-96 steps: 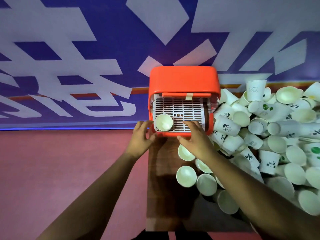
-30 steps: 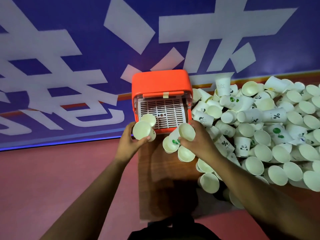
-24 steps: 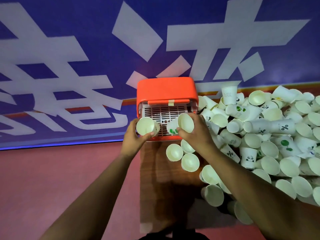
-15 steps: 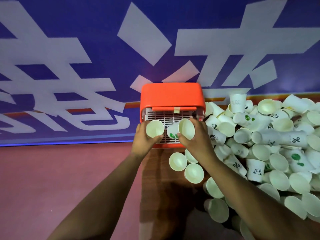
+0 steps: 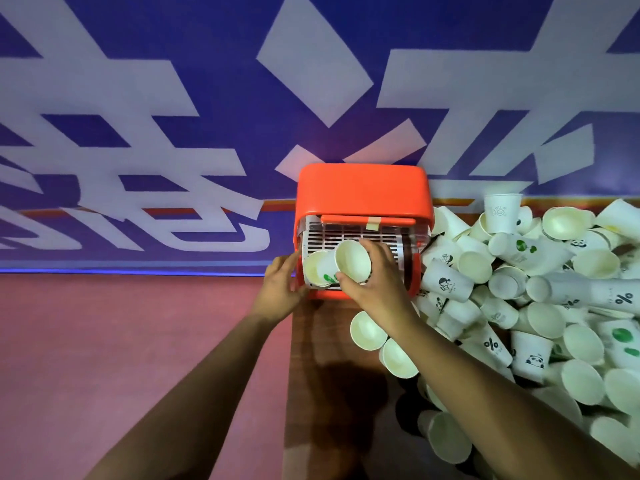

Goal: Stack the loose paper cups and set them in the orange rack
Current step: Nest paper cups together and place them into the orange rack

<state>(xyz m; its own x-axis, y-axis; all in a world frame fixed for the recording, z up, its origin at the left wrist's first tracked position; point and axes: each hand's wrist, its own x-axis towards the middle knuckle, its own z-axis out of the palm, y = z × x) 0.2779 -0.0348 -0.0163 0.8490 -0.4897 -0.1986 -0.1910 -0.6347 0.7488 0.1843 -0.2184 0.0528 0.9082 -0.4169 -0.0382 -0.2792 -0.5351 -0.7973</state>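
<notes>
The orange rack [image 5: 362, 188] stands at the table's far edge, its white slatted tray [image 5: 381, 237] facing me. A white paper cup [image 5: 313, 268] sits at the tray's left front corner. My right hand [image 5: 375, 284] grips another cup [image 5: 353, 260] with a green mark, tilted, its lower end over the mouth of the first cup. My left hand [image 5: 280, 285] rests against the rack's left front corner with its fingers fairly straight, holding no cup. Two loose cups [image 5: 367, 330] lie mouth-up just under my right wrist.
A big heap of loose paper cups [image 5: 540, 299] fills the table to the right of the rack. The brown table [image 5: 322, 358] shows between my arms. Left of it is red floor [image 5: 121, 341]; a blue and white banner wall [image 5: 207, 116] rises behind.
My left hand has set its cup down in the tray's left corner and let go. My right hand has carried its green-marked cup left, onto that cup.
</notes>
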